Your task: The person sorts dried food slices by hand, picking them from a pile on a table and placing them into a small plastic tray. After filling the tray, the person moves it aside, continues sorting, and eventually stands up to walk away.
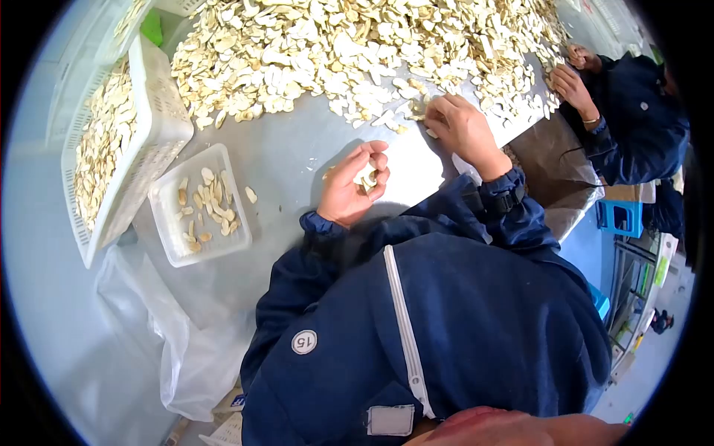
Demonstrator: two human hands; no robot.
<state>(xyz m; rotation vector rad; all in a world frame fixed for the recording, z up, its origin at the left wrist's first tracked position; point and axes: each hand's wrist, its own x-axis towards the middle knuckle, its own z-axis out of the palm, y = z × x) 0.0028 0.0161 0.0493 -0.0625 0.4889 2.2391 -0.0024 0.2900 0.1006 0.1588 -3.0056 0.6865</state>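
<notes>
A wide heap of pale dried slices (297, 59) with brownish edges covers the far part of the metal table (290, 141). My left hand (355, 184) is curled palm-up above the table, closed round a few of these slices. At the heap's near edge, my right hand (465, 132) reaches down with its fingers drawn together. A pale slice (431, 134) shows at its fingertips. To the left stands a small white tray (160, 215) with several browner slices in it, and one loose slice (251, 195) lies just outside its rim.
A large white perforated basket (163, 111) full of slices stands tilted at the left. Clear plastic sheeting (186, 357) hangs below the small tray. At the right, a co-worker's hands (573, 85) touch the heap; a blue stool (621, 217) stands beyond a brown plastic-lined container (554, 163).
</notes>
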